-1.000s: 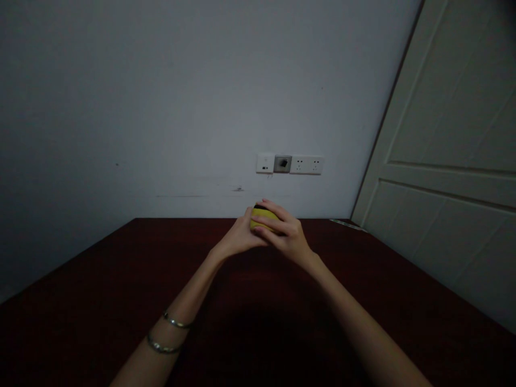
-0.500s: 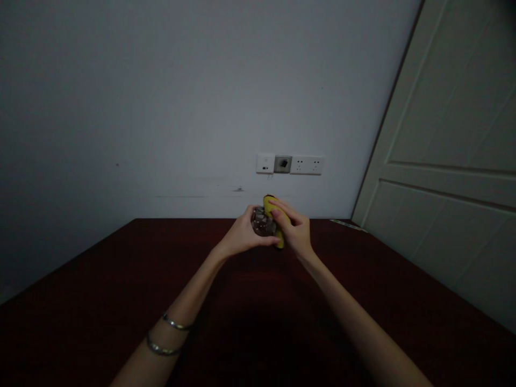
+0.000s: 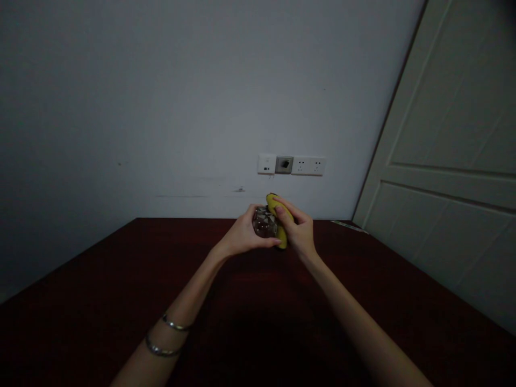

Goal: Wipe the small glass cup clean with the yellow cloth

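Above the far part of the table, my left hand (image 3: 243, 235) is wrapped round a clear, faceted glass (image 3: 265, 223), with its thumb along the near side. My right hand (image 3: 301, 235) grips a bent yellow sponge (image 3: 282, 237) with dark edges. The sponge lies against the glass's right end and hides it, so I cannot tell whether that is the mouth or the base. Both hands are close together, off the tabletop.
The dark red table (image 3: 169, 269) reaches back to a pale wall (image 3: 181, 107). Wall sockets (image 3: 308, 165) sit just above the hands. A pale panelled door (image 3: 451, 161) stands on the right, and a thin flat strip (image 3: 349, 226) lies at the table's far right corner.
Both hands, the glass and the sponge appear slightly further right, as does the whole view. The sponge has shifted a little on the glass's end; both grips are kept.
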{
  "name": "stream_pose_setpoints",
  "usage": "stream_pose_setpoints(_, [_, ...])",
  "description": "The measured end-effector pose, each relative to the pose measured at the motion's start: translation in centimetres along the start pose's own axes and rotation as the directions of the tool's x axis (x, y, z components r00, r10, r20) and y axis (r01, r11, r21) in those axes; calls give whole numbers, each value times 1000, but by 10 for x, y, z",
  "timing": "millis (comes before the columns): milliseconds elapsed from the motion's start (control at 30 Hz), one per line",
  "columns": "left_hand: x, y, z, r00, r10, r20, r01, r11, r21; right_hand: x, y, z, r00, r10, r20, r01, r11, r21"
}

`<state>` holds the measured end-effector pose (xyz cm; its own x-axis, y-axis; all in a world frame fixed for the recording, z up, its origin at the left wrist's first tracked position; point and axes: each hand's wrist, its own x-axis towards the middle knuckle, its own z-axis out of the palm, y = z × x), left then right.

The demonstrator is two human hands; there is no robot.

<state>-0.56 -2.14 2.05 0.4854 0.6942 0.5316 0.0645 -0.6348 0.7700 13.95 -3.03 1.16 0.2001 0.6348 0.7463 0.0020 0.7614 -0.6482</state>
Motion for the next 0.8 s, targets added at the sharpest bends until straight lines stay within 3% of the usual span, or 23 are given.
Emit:
stream_pose_setpoints(267, [3, -3, -2, 998, -22, -53, 27, 996, 87, -4, -7, 1, 997, -34, 64, 35, 999, -16])
stream_pose_setpoints(400, [1, -5, -1, 1000, -17, -3, 17, 999, 51, 0, -3, 2, 986, 169, -15, -167, 982, 85])
stream_pose_setpoints(500, [1, -5, 1, 999, -31, 24, 31, 999, -13, 3, 0, 2, 928, 371, -21, -357, 905, 233])
stream_pose_setpoints(567, [2, -6, 1, 997, -70, 25, 72, 996, -56, 5, 1, 0, 909, 418, 13, -406, 876, 261])
stream_pose_setpoints(700, [3, -8, -1, 982, -177, 65, 185, 971, -154, 8, 3, -9, 937, 299, 178, -331, 923, 193])
stream_pose_setpoints(800, [3, -8, -5, 978, -185, 96, 203, 952, -231, 8, 1, -21, 901, 157, 404, -234, 961, 148])
